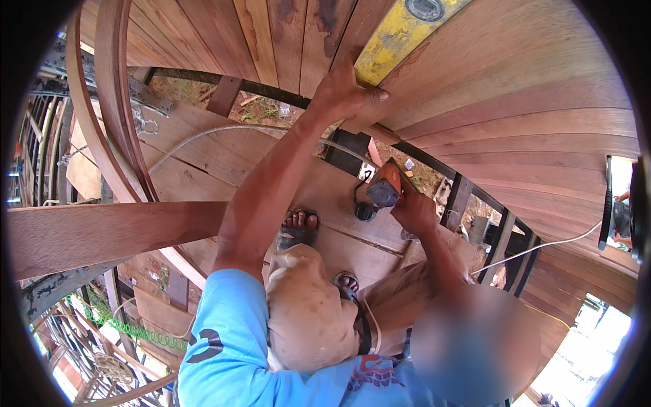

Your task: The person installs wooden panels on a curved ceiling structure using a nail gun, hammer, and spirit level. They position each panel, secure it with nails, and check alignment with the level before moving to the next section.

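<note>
Curved hull planking [529,129] of reddish wood filled the upper and right part of the view, with dark steel frames [468,193] running beneath it and bare ground visible through the gaps. Stood on a rough plank platform [224,159], feet in sandals [296,230] near the platform's middle. Left hand [346,91] raised to the planking, fingers spread and pressed flat over the lower end of a yellow spirit level [400,30], which lay slanted against the boards toward the top edge. Right hand [412,210] lower down, just beside the platform's far edge, fingers wrapped tight round an orange and black power tool [381,193]; tool's working end not clear enough to identify. White cable [542,247] trailing off to the right below the planking, another pale cable [224,132] arcing across the platform's upper left. Loose curved timber [108,102] leaning at the left, a broad flat board [102,234] crossing beneath it. Blue shirt sleeve [224,332] and light shorts [308,312] at the bottom, a green coiled hose [129,329] lower left.
</note>
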Demonstrator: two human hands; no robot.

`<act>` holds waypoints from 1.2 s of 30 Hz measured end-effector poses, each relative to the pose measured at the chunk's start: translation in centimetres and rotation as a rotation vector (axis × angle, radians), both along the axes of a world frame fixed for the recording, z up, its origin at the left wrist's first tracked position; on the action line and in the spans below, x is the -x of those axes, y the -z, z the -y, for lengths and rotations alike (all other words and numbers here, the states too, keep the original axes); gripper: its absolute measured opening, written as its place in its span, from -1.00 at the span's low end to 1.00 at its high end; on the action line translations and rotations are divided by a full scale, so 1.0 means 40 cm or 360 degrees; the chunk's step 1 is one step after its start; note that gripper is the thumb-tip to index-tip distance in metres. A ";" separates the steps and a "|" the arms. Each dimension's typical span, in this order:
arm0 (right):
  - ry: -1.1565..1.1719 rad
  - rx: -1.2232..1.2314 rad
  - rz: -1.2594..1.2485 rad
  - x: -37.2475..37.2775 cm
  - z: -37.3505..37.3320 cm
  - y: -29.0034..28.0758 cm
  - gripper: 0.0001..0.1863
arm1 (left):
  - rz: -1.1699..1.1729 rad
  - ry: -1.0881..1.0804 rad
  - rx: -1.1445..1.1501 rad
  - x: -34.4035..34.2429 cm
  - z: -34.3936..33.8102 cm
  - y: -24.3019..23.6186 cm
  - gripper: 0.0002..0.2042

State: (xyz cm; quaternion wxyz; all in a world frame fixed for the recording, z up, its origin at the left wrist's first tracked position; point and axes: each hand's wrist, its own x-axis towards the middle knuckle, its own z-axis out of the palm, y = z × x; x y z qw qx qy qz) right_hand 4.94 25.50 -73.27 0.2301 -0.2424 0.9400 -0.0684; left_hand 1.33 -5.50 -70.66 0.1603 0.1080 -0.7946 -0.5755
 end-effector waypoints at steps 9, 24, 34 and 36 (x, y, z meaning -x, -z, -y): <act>0.0145 0.0009 0.0092 -0.008 -0.009 -0.026 -0.29 | -0.0021 0.0018 -0.0029 -0.003 -0.005 -0.014 -0.13; 0.0142 0.0057 0.0136 -0.027 -0.088 0.010 -0.18 | 0.0030 0.0243 -0.0456 0.003 0.015 0.079 -0.40; 0.0222 -0.0023 0.0184 -0.061 -0.085 -0.041 -0.18 | -0.0017 0.0234 -0.0095 0.015 0.025 0.131 -0.37; 0.0230 0.0000 0.0181 -0.065 -0.098 -0.035 -0.17 | 0.0036 0.0285 -0.0308 0.011 0.017 0.127 -0.45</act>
